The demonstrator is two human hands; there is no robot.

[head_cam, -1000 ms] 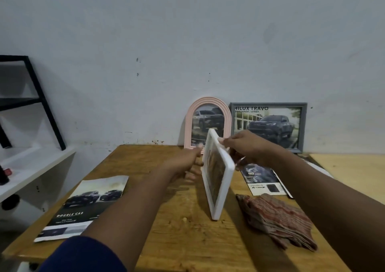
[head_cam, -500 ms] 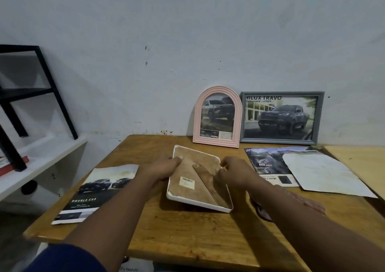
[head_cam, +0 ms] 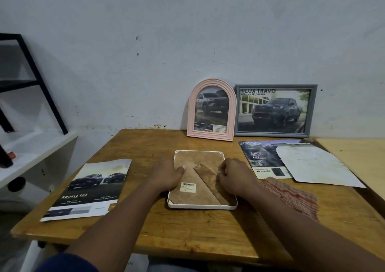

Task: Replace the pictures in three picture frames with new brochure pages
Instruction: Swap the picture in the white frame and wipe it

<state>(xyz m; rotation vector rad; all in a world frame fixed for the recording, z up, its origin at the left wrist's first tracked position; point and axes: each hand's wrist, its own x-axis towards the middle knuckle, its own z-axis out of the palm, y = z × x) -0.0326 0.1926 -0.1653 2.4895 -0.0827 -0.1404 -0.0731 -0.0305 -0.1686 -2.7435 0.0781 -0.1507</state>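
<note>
A white picture frame (head_cam: 201,206) lies face down in the middle of the wooden table (head_cam: 187,232), its brown backing board and folded stand facing up. My left hand (head_cam: 166,176) rests on the frame's left edge with the thumb on the backing. My right hand (head_cam: 234,176) sits at the right edge, fingertips curled against the rim there. A pink arched frame (head_cam: 211,109) and a grey rectangular frame (head_cam: 275,110) lean against the wall, each showing a truck picture. A brochure page (head_cam: 91,188) lies at the left of the table.
Another brochure page (head_cam: 258,157) lies at the right, partly under a blank white sheet (head_cam: 316,165). A striped cloth (head_cam: 291,196) lies by my right forearm. A white shelf with a black metal rack (head_cam: 31,147) stands at the left. A second table surface (head_cam: 358,157) adjoins at the right.
The white frame, held upright in both hands a second ago, was turned and laid face down on the table. Both hands now rest at its side edges.
</note>
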